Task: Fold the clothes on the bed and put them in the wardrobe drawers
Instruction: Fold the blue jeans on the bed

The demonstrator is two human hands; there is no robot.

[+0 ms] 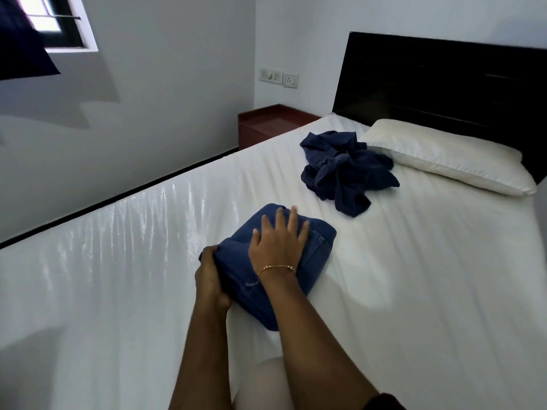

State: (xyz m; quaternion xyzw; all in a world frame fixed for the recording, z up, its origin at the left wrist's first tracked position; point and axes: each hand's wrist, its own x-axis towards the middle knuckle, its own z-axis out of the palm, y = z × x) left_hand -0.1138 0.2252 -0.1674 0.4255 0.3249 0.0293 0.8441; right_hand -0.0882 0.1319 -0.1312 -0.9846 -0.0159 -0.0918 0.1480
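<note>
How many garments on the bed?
2: folded jeans near the foot, under the left hand and right hand; crumpled navy garment beside the pillow. That heap may hide more.

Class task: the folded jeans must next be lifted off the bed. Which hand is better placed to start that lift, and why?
Probably the left hand: its fingers already curl round the near-left edge of the folded jeans, a ready grip. The right hand lies flat on top, fingers straight, only pressing; it would have to shift to an edge first.
</note>
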